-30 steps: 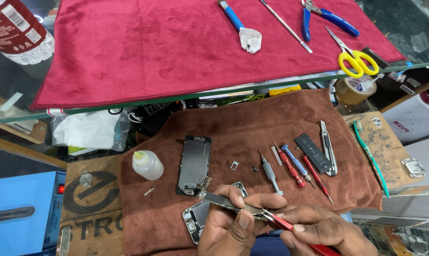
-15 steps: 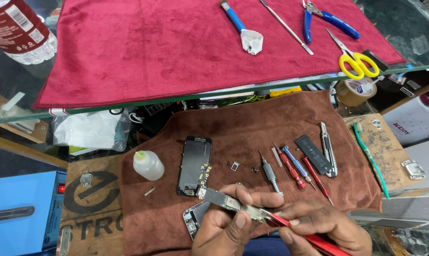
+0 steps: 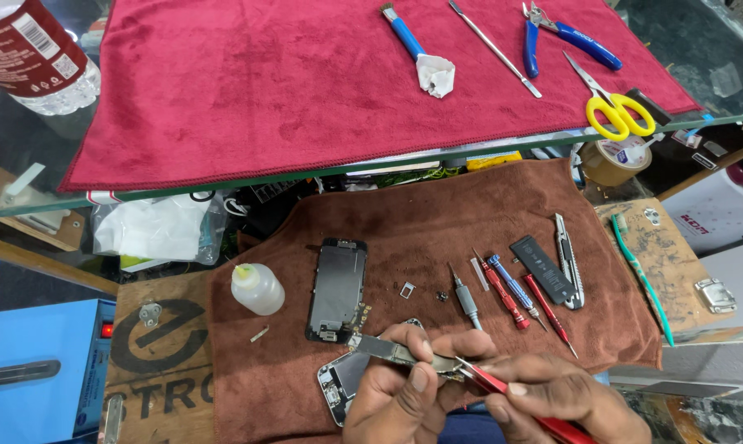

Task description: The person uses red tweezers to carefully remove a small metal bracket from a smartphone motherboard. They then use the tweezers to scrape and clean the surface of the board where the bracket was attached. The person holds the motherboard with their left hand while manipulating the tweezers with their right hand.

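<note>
Brown towel (image 3: 437, 214) spread across the lower middle of the frame, hands at its bottom edge. Left hand (image 3: 400, 395) closed in a pinch, thumb and fingers gripping a narrow circuit board (image 3: 396, 352). Long and thin, that board: greenish-grey, studded with small silvery shields and chips, held nearly level just above an opened phone shell (image 3: 343, 382) at bottom centre. Right hand (image 3: 565, 399) curled shut round a red-handled screwdriver (image 3: 511, 395), its metal tip touching the right end of the board. Whether the tip sits in a screw, impossible to tell.

Just above the left hand, a black phone screen (image 3: 337, 289) lying face down, small connectors showing at its lower edge. Left of it, a small squat white bottle (image 3: 256, 288) with a yellowish nozzle. Right of the screen, tiny metal parts, then a row of slim drivers: grey (image 3: 465, 298), red (image 3: 503, 292), blue (image 3: 513, 284), red again (image 3: 550, 316). Beside them a flat black battery (image 3: 546, 270) and a silver utility knife (image 3: 567, 261).

Upper half of the frame: red cloth (image 3: 306, 82) on a glass shelf, bearing a blue-handled brush (image 3: 417, 48), a thin metal rod (image 3: 495, 48), blue-handled pliers (image 3: 565, 33) and yellow-handled scissors (image 3: 614, 107). Green toothbrush (image 3: 644, 275) on a worn wooden block at the right edge. Plastic bottle (image 3: 34, 53) in the upper left corner.
</note>
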